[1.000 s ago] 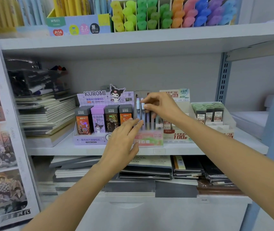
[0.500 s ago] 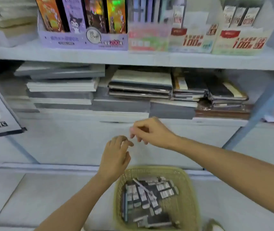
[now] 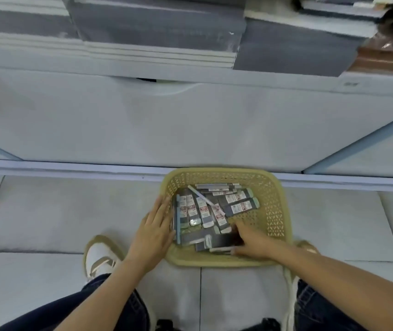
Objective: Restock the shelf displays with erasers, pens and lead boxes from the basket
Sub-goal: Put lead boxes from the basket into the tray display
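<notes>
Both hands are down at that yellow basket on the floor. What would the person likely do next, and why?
Probably close the right hand on one of the flat lead boxes and lift it out. Its fingertips reach in among them inside the woven yellow plastic basket, while the left hand lies flat against the left rim, seemingly steadying it.

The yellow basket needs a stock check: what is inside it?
The basket holds slim lead boxes piled flat, a white pen across them and a blue pen by the left wall. The right hand covers the near corner; lower layers are hidden.
</notes>
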{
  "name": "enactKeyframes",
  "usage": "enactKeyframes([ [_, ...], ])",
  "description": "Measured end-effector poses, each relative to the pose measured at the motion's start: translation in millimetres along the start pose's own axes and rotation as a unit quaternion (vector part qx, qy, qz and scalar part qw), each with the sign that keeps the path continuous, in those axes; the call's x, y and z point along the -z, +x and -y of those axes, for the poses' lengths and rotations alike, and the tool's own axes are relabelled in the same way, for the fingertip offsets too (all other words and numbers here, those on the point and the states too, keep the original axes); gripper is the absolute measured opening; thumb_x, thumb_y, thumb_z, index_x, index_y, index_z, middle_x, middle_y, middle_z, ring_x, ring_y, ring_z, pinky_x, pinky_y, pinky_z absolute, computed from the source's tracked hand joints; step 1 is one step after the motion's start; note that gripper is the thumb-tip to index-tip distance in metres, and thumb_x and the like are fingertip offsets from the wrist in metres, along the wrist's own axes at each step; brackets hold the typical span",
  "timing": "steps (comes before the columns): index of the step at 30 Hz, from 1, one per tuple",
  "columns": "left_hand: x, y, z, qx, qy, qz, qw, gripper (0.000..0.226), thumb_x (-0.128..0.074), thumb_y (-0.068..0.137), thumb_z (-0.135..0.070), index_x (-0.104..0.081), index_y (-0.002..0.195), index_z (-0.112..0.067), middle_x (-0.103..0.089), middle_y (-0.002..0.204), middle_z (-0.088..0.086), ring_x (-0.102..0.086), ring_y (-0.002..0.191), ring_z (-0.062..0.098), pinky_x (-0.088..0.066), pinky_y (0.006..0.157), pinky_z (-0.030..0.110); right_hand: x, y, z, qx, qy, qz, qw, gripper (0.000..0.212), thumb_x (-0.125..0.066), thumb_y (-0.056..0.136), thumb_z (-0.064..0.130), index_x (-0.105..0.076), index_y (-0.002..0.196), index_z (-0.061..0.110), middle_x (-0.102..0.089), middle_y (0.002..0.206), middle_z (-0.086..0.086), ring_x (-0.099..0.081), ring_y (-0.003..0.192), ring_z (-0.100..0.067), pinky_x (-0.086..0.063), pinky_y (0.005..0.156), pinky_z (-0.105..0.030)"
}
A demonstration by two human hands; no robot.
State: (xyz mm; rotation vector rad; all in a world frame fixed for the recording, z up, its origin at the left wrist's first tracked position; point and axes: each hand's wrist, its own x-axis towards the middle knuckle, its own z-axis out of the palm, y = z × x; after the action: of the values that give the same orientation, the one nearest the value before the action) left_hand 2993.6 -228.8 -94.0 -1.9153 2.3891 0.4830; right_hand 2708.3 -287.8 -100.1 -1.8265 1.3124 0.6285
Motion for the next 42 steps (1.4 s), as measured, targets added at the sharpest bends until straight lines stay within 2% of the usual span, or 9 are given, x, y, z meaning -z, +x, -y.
enactKeyframes([
  [13,3,0,-6,0.016,0.007,0.043,0.999,0.053,-0.031,0.102,-0.041,-0.031,0.150,-0.018,0.003,0.163,0.002,0.023,0.146,0.021,-0.013,0.119,0.039,-1,2,-10,0.046,-0.012,0.114,0.992,0.066,-0.064,0.091,0.035,-0.026,0.140,0.014,-0.056,0.127,-0.007,-0.053,0.098,-0.018,-0.042,0.084,-0.028],
  [17,6,1,-7,0.018,0.015,0.057,0.998,0.053,-0.031,0.102,-0.042,-0.033,0.149,-0.019,0.000,0.163,0.002,0.023,0.146,0.022,-0.013,0.120,0.039,-2,-2,-11,0.054,0.003,0.122,0.991,0.043,-0.050,0.099,0.031,-0.032,0.134,0.015,-0.060,0.112,-0.004,-0.057,0.089,-0.017,-0.049,0.079,-0.028],
  [21,13,2,-13,0.017,0.003,0.036,0.999,0.047,-0.040,0.101,-0.036,-0.042,0.144,-0.016,-0.014,0.162,0.008,0.008,0.149,0.028,-0.009,0.119,0.044,21,-2,-12,0.090,0.002,0.041,0.995,0.017,-0.047,0.101,0.026,-0.054,0.114,0.017,-0.062,0.097,-0.002,-0.053,0.075,-0.012,-0.048,0.070,-0.026],
  [24,22,11,-31,-0.027,-0.072,-0.057,0.995,0.036,-0.057,0.095,-0.023,-0.059,0.128,-0.008,-0.045,0.146,0.015,-0.029,0.142,0.035,-0.027,0.114,0.051,38,-1,0,0.131,0.019,0.001,0.991,0.010,-0.053,0.098,0.025,-0.060,0.104,0.019,-0.057,0.082,0.008,-0.047,0.066,-0.006,-0.039,0.060,-0.018],
  [26,26,20,-48,-0.065,-0.145,-0.040,0.986,0.041,-0.060,0.094,-0.027,-0.057,0.130,-0.009,-0.053,0.138,0.010,-0.043,0.132,0.030,-0.035,0.109,0.047,41,0,16,0.167,0.033,0.014,0.985,0.014,-0.056,0.097,0.023,-0.063,0.108,0.018,-0.061,0.087,0.006,-0.053,0.072,-0.009,-0.044,0.065,-0.021],
  [29,25,30,-67,-0.022,-0.157,0.112,0.981,0.053,-0.060,0.089,-0.050,-0.052,0.129,-0.018,-0.064,0.118,0.001,-0.059,0.107,0.020,-0.047,0.092,0.037,41,2,42,0.212,0.063,0.011,0.975,0.015,-0.061,0.094,0.024,-0.065,0.106,0.016,-0.066,0.097,-0.002,-0.061,0.086,-0.015,-0.049,0.075,-0.028],
  [34,22,31,-60,0.048,-0.240,0.216,0.945,0.028,-0.058,0.094,-0.041,-0.052,0.083,-0.016,-0.057,0.067,-0.006,-0.057,0.058,0.011,-0.044,0.056,0.023,54,6,48,0.193,0.182,0.000,0.964,0.023,-0.065,0.090,0.031,-0.064,0.110,0.020,-0.066,0.099,0.010,-0.060,0.085,0.004,-0.049,0.075,-0.012],
  [38,25,26,-39,0.150,-0.399,0.163,0.890,0.017,-0.046,0.101,-0.028,-0.049,0.093,-0.014,-0.067,0.065,0.002,-0.061,0.045,0.011,-0.047,0.042,0.020,68,24,23,0.120,0.135,-0.194,0.964,0.033,-0.055,0.097,0.026,-0.055,0.127,0.015,-0.061,0.123,0.001,-0.058,0.113,-0.013,-0.048,0.092,-0.019],
  [42,25,26,-24,0.200,-0.519,0.095,0.826,0.021,-0.044,0.102,-0.026,-0.049,0.103,-0.006,-0.066,0.062,0.009,-0.061,0.049,0.025,-0.048,0.046,0.030,46,45,8,0.017,-0.045,-0.206,0.977,0.063,-0.056,0.095,0.038,-0.031,0.147,0.012,-0.040,0.145,-0.008,-0.038,0.133,-0.025,-0.036,0.108,-0.040],
])
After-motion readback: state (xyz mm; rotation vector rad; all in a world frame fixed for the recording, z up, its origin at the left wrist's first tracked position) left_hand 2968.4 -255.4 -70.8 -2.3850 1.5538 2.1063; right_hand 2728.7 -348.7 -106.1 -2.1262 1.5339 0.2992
